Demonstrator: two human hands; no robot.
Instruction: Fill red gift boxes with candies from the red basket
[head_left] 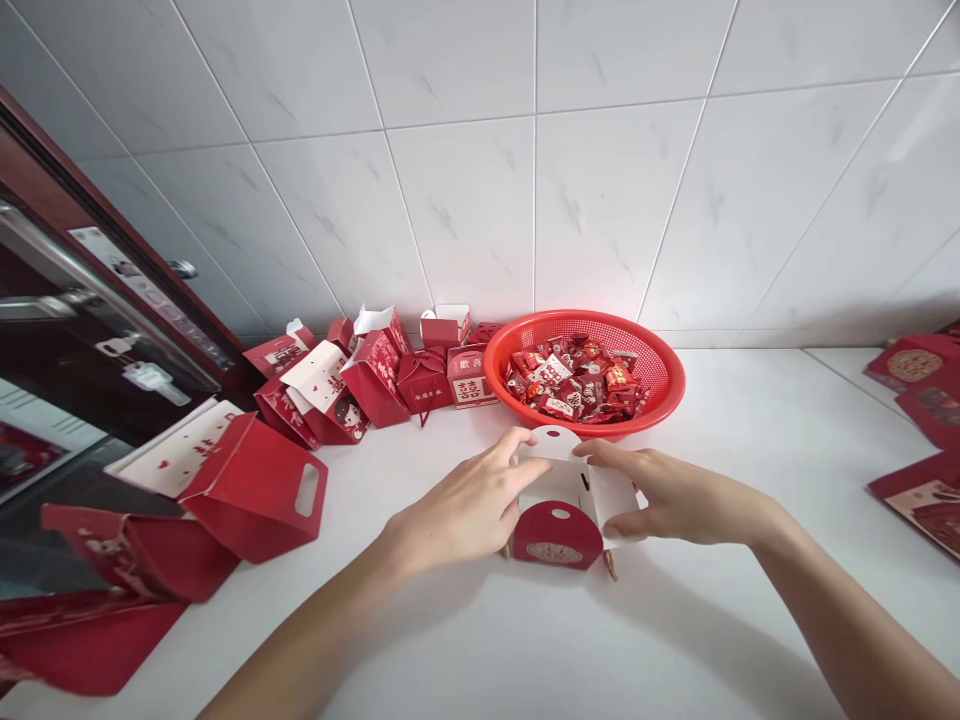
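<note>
A small red gift box (556, 535) with a white inside stands on the white tabletop in front of me, its top open. Its front and back panels have rounded tops with oval holes, and short bits of cord hang at its lower corners. My left hand (480, 495) grips the box's left side, fingers bent over the edge. On the other side, my right hand (652, 490) holds the white right flap between thumb and fingers. Just behind the box is a red plastic basket (660, 385) with wrapped candies (581, 380) in it.
Several red and white gift boxes (379, 375) are grouped behind on the left. More boxes (255, 485) lie nearer at the left edge. Flat red box pieces (922, 480) lie at the far right. A tiled wall (622, 200) rises behind; a dark door (97, 290) with keys stands left.
</note>
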